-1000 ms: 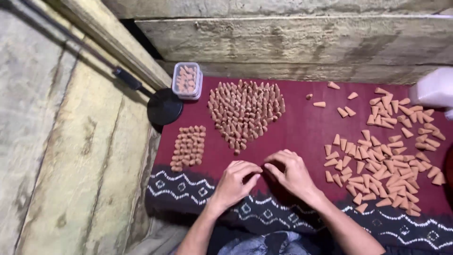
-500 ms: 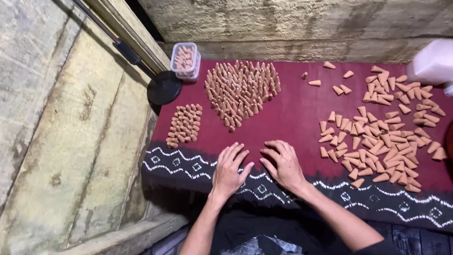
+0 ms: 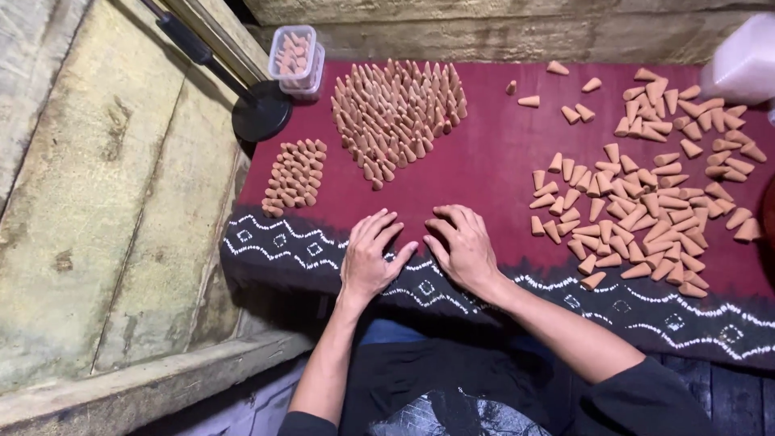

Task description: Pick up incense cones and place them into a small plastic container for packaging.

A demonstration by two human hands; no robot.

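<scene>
Both hands lay flat, grip released, holding nothing: left hand [image 3: 367,257] and right hand [image 3: 463,246] side by side on the maroon cloth [image 3: 484,173] near its patterned dark border [image 3: 291,246]. Ahead stood a heart-shaped cluster of upright incense cones [image 3: 400,113]. Loose cones [image 3: 646,206] lay scattered to the right, a small rectangular cone block [image 3: 294,176] to the left.

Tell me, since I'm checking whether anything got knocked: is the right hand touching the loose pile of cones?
Apart. The head view shows the right hand flat on the cloth, with bare red cloth between its fingers and the loose cones.
</scene>
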